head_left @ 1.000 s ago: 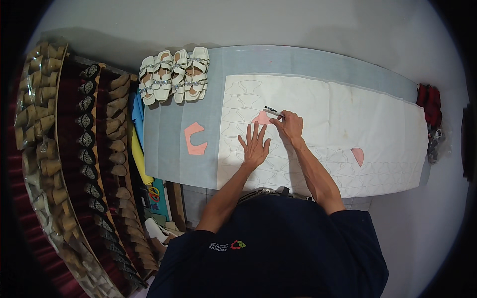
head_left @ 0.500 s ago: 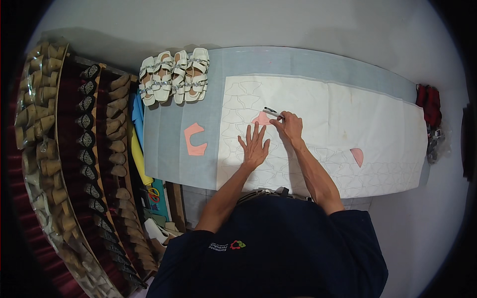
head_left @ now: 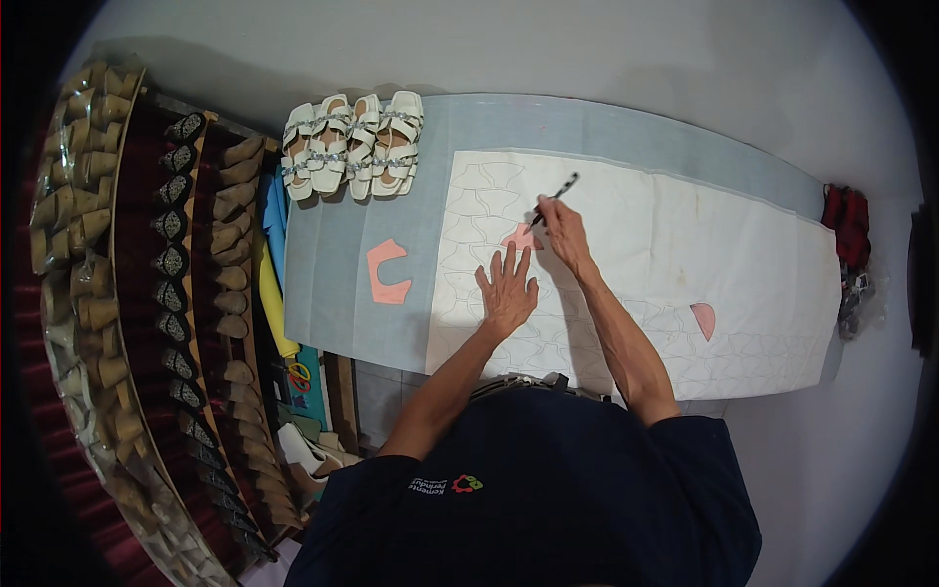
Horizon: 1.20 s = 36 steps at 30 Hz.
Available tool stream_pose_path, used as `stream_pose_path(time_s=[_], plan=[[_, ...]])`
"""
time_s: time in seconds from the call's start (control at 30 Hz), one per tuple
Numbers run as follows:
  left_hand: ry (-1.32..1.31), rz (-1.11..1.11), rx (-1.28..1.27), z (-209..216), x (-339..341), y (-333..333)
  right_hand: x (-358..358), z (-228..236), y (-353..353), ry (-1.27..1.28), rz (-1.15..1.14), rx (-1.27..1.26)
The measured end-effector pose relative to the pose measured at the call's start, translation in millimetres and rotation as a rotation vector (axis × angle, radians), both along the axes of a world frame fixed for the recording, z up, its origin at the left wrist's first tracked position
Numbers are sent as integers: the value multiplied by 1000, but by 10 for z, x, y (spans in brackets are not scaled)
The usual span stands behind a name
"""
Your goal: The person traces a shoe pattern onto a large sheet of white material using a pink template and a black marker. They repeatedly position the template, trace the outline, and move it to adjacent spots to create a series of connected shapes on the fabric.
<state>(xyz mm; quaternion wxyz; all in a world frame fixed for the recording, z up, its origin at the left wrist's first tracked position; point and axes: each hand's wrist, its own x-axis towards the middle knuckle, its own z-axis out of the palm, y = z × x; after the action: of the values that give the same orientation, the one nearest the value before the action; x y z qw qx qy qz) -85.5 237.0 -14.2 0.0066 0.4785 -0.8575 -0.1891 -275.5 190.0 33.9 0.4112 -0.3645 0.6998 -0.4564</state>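
A large white sheet [head_left: 646, 245] lies on the table, its left part and near edge covered with rows of outlined shapes. On it is a small pink template [head_left: 515, 235], partly hidden by my fingers. My left hand [head_left: 508, 290] lies flat with fingers spread, the fingertips pressing on the template's near side. My right hand [head_left: 563, 231] grips a black pen [head_left: 558, 196], tilted with its upper end pointing away to the right and its lower end at the template's right side. A C-shaped pink template [head_left: 381, 272] rests on the table to the left.
White sandals [head_left: 352, 147] stand in a row at the table's far left. A half-round pink piece [head_left: 703, 321] lies on the sheet at right. Racks of shoe lasts and footwear [head_left: 176, 254] run along the left, beside yellow and blue rolls [head_left: 271, 293]. A red bag [head_left: 846, 227] is at the right end.
The pen has swung from lying nearly level to a steeper tilt in my right hand, its lower end now at the template. My left hand still holds the template down.
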Motion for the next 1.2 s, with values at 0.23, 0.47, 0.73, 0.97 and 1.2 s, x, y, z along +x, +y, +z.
stream_pose_path(time_s=[0.23,0.47,0.73,0.97,1.2], plan=[[-19,-117,-136,2,-35,-31,232,-373,-29,-68,356,-123],[-20,-129,-118,20,-33,-43,246,-365,-73,170,426,-64],[-31,-155,-104,40,-38,-89,251,-310,-102,327,466,-34],[36,-141,-106,8,-45,-137,201,-176,-138,618,495,-103],[33,-176,-25,98,-96,-299,30,-257,-201,687,453,-9]])
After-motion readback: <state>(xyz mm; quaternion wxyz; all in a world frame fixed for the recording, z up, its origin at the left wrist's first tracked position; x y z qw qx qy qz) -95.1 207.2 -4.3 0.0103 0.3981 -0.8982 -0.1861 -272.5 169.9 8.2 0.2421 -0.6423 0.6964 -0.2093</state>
